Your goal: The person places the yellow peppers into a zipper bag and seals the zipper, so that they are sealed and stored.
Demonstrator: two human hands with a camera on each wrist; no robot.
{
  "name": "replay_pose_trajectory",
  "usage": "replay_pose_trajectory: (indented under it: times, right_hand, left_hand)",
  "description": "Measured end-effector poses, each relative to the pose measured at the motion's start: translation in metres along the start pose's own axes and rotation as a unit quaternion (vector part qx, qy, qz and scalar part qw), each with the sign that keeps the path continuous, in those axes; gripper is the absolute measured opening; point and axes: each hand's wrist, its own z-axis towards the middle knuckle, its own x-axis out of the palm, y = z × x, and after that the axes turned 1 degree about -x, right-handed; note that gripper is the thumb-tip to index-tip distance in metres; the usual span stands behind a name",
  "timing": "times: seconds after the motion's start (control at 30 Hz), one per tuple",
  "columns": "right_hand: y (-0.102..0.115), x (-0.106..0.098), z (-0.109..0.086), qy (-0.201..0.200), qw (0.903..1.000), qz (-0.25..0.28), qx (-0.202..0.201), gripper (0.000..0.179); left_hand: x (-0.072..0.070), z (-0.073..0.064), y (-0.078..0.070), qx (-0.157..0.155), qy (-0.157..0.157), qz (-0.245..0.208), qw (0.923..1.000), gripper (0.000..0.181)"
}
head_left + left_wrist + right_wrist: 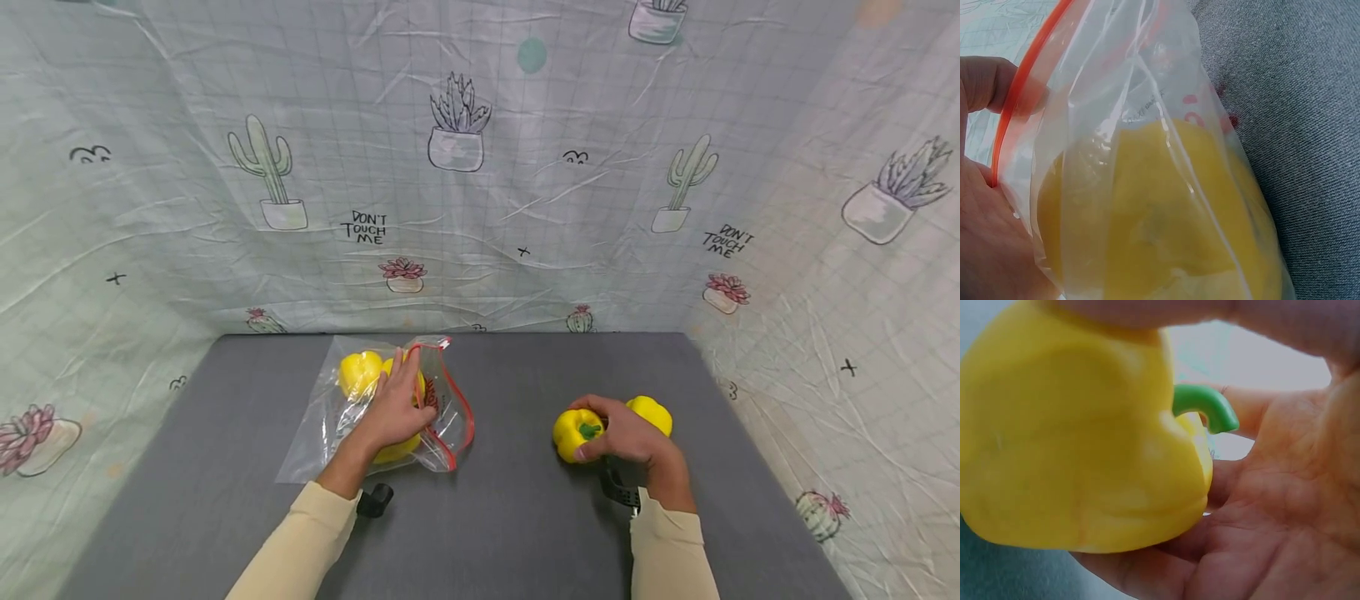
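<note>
A clear zip bag [322,429] with a red zip edge lies at the left, holding yellow bell peppers [359,373]. My left hand [392,412] lies over the bag near its mouth and holds the rim. In the left wrist view, a digit [988,81] passes behind the red zip strip [1019,94], and its tip shows through the plastic. To the right, my right hand [626,429] grips a yellow bell pepper [572,433] between thumb and fingers. Its green stem [1207,406] points toward the palm. Another yellow bell pepper [651,414] sits just beyond that hand, partly covered.
Everything lies on a dark grey table [510,525]. A pale cloth [487,208] printed with potted cacti hangs behind and along both sides. Black straps [375,500] are on the wrists.
</note>
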Motion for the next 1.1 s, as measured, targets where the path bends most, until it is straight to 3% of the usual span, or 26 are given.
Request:
replay_pose_trajectory:
  times: [0.43, 0.7, 1.1]
  right_hand:
    - [0.012, 0.011, 0.009, -0.001, 0.9987, 0.045, -0.026, 0.063]
    - [0.014, 0.021, 0.019, 0.018, 0.9962, 0.061, -0.059, 0.065]
    - [0.018, 0.031, 0.030, 0.026, 0.9930, 0.090, -0.072, 0.066]
  left_hand:
    - [0.001, 0.001, -0.001, -0.016, 0.020, 0.004, 0.9997, 0.103]
    - [0.001, 0.001, -0.002, -0.015, 0.014, 0.008, 0.9998, 0.104]
    - [0.003, 0.000, -0.004, -0.009, 0.011, 0.008, 0.9999, 0.103]
